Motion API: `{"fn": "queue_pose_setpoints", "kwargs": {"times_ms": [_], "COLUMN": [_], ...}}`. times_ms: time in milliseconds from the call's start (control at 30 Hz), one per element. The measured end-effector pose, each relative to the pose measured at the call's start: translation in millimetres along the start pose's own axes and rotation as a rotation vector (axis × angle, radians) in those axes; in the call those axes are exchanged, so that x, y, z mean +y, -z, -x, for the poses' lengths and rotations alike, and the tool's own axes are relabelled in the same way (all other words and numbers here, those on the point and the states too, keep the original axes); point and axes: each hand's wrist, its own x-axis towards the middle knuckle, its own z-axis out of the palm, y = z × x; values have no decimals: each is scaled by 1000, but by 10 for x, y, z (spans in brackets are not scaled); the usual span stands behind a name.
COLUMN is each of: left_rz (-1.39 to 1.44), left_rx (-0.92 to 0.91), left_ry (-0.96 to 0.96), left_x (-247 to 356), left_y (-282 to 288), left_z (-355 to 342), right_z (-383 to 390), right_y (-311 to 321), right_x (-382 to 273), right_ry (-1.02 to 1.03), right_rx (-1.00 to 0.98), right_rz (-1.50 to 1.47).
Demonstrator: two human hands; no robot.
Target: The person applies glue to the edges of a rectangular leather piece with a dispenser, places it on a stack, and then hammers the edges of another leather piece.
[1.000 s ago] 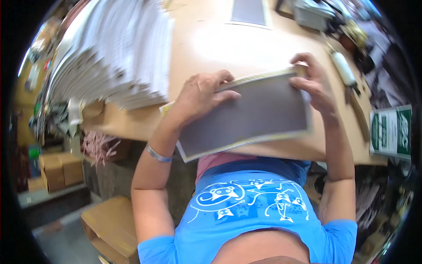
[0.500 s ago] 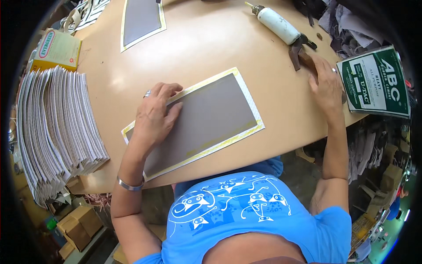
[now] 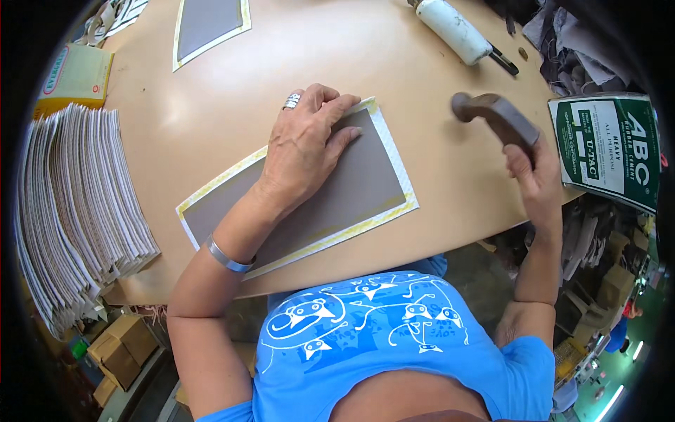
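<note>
A grey rectangular panel [image 3: 369, 176] with a white, yellow-smeared border lies slanted on the table before me. My left hand [image 3: 302, 148] rests over its far long edge, close to the far right corner. The fingers of that hand are bent, with the thumb apart from them on the grey face. To the right of the panel, my right hand [image 3: 540, 186] is wrapped round a dark hammer [image 3: 503, 121]. The hammer's head is raised above the table and a little blurred; its handle is mostly hidden by my hand.
A tall stack of pale sheets [image 3: 84, 218] lines the tan table's [image 3: 211, 126] left side, with a yellow-green box [image 3: 77, 74] behind it. A second bordered panel [image 3: 209, 28] lies at the far side. A white cylindrical tool [image 3: 453, 32] and a green-and-white can [image 3: 608, 151] are at the right.
My left hand has slid right and away along the panel's far edge toward its corner. My right hand has picked up the hammer from beside the white tool and brought it nearer.
</note>
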Motion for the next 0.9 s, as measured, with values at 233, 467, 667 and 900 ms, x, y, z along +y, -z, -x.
{"fn": "queue_pose_setpoints", "kwargs": {"times_ms": [233,467,667,900], "left_rz": [36,128,70,13], "left_rx": [43,93,130,134], "left_ry": [39,25,-12,-63], "left_x": [22,13,17,12], "left_y": [-3,-40,-53,-72], "left_z": [-1,20,32,42], "right_z": [-3,-9,-5,-6], "right_y": [-474,-504,-506,-521], "right_x": [-389,-372,-354,-355], "right_ry": [499,536,536,558], "right_rx": [-50,-74,-78,-52], "right_rz": [-13,48,60,25]}}
